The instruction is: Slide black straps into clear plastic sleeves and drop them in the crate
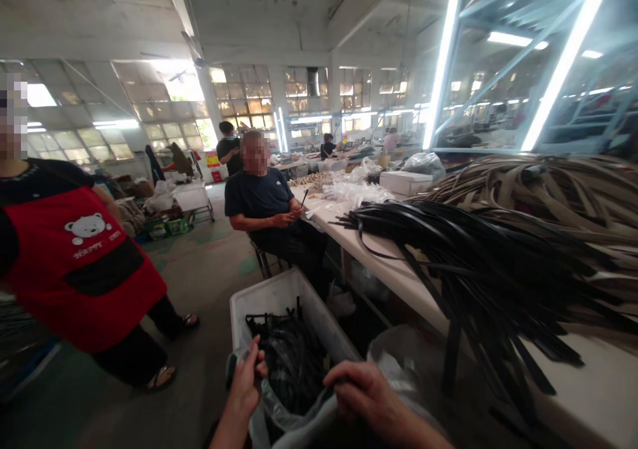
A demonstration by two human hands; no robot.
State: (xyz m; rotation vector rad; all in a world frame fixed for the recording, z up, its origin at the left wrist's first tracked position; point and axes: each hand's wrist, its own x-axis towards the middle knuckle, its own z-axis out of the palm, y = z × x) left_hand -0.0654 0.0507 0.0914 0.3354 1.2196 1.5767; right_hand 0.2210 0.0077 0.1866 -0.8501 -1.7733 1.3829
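A white rectangular bin (312, 301) stands on the floor in front of me, with a heap of black strips (292, 362) inside. At its near end is a translucent plastic bag (284, 417). My left hand (248, 376) is closed at the bag's left edge, thumb and forefinger pinched. My right hand (361, 389) curls closed over the bag's right edge, fingers bent downward. Both hands are apart, with black strips visible between them.
A long white table (369, 244) on the right bears black straps (463, 250) and brown straps (543, 183). A seated person (264, 200) is beyond the bin. Another person in a red apron (84, 263) stands at left. A white box (406, 182) sits on the table.
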